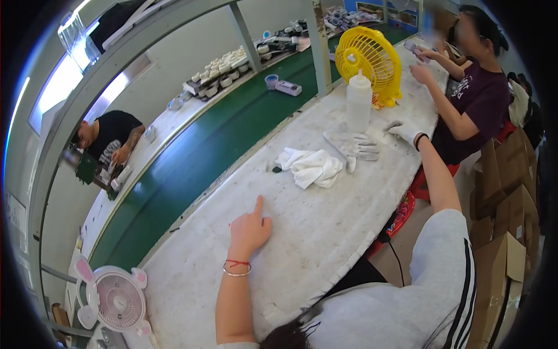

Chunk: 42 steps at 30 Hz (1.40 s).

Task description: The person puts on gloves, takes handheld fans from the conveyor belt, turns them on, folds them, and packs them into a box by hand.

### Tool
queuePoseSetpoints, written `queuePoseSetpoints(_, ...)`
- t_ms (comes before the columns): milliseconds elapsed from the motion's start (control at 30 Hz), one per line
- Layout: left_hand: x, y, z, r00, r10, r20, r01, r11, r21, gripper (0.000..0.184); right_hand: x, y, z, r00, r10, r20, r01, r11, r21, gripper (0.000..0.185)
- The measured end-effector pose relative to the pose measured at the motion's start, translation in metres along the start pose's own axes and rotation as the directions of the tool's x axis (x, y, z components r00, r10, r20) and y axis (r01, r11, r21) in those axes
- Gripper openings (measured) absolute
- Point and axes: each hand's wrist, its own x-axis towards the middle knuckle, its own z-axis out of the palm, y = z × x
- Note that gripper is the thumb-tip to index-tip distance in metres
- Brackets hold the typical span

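Note:
My left hand is bare, with a red string and a bangle at the wrist. It rests over the white tabletop, index finger stretched out and thumb apart, holding nothing. My right hand wears a white glove with grey fingertips; its fingers reach out at the table surface and nothing shows in them. Left of it lies an empty white work glove. A crumpled white cloth is beside that glove, beyond my left hand. Just behind the gloves a translucent squeeze bottle stands upright.
A yellow fan stands behind the bottle, and a pink-white fan is at near left. The green conveyor belt carries a small handheld device. Co-workers sit across the belt and at right. Cardboard boxes stand at right.

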Motion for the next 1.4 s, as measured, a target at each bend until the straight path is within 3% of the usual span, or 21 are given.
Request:
queuePoseSetpoints(167, 0.003, 0.0, 0.006, 1.0, -0.002, -0.003, 0.002, 1.0, -0.031, 0.06, -0.013, -0.008, -0.003, 1.0, -0.022, -0.018, 0.021, 0.999, -0.037, 0.019)
queuePoseSetpoints(200, 0.003, -0.001, 0.005, 1.0, 0.0, -0.002, -0.001, 0.999, -0.034, 0.06, -0.006, 0.002, -0.008, 0.995, -0.099, 0.019, 0.099, 0.994, -0.043, 0.021)
queuePoseSetpoints(300, 0.003, 0.001, 0.001, 1.0, -0.001, 0.003, 0.001, 0.999, -0.047, 0.06, -0.005, 0.003, -0.01, 0.997, -0.077, 0.032, 0.076, 0.996, 0.049, 0.024)
queuePoseSetpoints(533, 0.002, -0.001, 0.002, 1.0, 0.003, -0.001, -0.003, 0.998, -0.059, 0.06, -0.003, 0.006, -0.011, 0.995, -0.092, 0.038, 0.093, 0.995, -0.044, 0.025)
queuePoseSetpoints(633, 0.003, -0.002, 0.004, 1.0, 0.005, -0.002, -0.005, 0.998, -0.061, 0.059, -0.009, -0.003, -0.005, 0.999, -0.033, 0.037, 0.032, 0.999, 0.041, 0.018)
queuePoseSetpoints(767, 0.002, 0.001, 0.002, 1.0, -0.016, 0.019, 0.017, 0.998, -0.068, 0.057, -0.005, -0.003, -0.005, 0.998, -0.056, 0.031, 0.058, 0.996, -0.06, 0.021)
queuePoseSetpoints(1400, 0.003, 0.003, 0.002, 0.997, -0.072, 0.043, 0.074, 0.995, -0.066, 0.058, 0.0, -0.012, -0.01, 0.997, -0.03, 0.074, 0.038, 0.993, -0.116, 0.019)
